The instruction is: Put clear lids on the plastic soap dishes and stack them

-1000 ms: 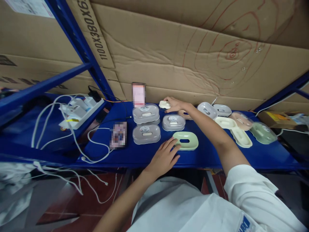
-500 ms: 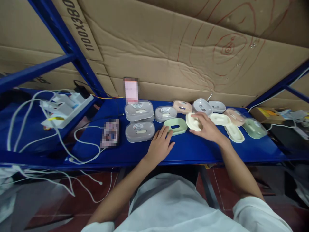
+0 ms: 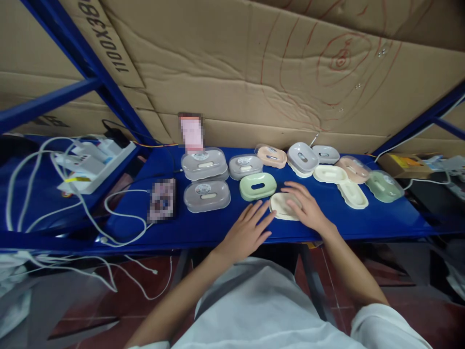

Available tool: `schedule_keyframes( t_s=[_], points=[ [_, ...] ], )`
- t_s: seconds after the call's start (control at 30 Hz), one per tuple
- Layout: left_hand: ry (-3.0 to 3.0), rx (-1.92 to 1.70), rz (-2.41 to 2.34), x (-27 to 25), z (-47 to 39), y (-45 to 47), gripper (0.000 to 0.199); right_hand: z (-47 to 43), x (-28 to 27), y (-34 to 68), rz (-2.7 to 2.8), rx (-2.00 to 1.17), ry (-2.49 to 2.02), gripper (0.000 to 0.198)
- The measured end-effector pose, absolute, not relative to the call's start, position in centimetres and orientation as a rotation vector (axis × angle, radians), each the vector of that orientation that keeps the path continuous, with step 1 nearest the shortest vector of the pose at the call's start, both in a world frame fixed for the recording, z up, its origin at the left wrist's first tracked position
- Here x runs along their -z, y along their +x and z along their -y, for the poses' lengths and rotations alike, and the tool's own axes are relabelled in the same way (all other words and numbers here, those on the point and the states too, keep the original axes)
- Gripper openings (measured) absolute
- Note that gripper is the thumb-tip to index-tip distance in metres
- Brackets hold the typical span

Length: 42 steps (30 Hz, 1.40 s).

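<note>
Cream tray flat on counter, between two spread hands

Backdrop: large brown cardboard sheet (image 3: 203,63), creased, with red pen contours. In front of it, a long blue-painted counter (image 3: 203,228) carries all the pieces.

Left hand (image 3: 245,232): open, fingers fanned, nothing held; fingertips close to the tray's left edge, contact uncertain. Right hand (image 3: 308,211): fingers spread and slightly bent over the tray's right end, thumb across its upper face. Cannot tell whether it grips or merely rests.

Left of centre, a grey oval plastic box with a clear lid (image 3: 198,196). Nearer, a pale-green oval plastic dish with a central slot (image 3: 258,194), just beyond the tray's left end.

Smallest: the cream shallow oval plastic tray (image 3: 280,206), near the counter's front edge.

Handling (judged): light, fairly stiff, smooth enough to slide; thin rim might flex. Best hold: opposite rims, lightly pinched.
</note>
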<state>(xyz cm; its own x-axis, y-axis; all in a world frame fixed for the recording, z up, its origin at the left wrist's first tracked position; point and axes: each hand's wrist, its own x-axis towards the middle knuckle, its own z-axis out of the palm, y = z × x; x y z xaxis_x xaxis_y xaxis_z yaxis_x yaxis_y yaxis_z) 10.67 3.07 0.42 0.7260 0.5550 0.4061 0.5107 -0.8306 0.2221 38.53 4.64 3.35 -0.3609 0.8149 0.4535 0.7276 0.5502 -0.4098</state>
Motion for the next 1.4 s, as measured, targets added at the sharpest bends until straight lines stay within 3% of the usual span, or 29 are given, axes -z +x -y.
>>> schedule_keyframes(
  t_s=[0.33,0.53,0.7,0.87,1.4],
  points=[
    [2.929,-0.592,-0.795,-1.5,-2.6,12.8,0.050,-11.1,-4.6,34.9,2.597,-0.183,-1.140,0.033],
    [2.892,-0.668,-0.992,-0.7,-2.2,11.6,0.018,-7.6,-5.5,36.3,2.422,-0.003,-1.129,0.031],
    [2.798,-0.896,-1.212,0.2,-1.7,8.0,0.026,-2.4,-4.7,36.8,2.367,-0.039,-1.142,0.034],
    [2.831,-0.953,-1.128,-0.2,-2.2,7.3,0.041,-1.5,-2.8,34.5,2.468,-0.007,-1.058,0.039],
    [2.740,-0.965,-1.098,0.5,-2.3,7.3,0.031,-2.2,-1.4,34.3,2.502,0.052,-0.978,0.050]
  ],
)
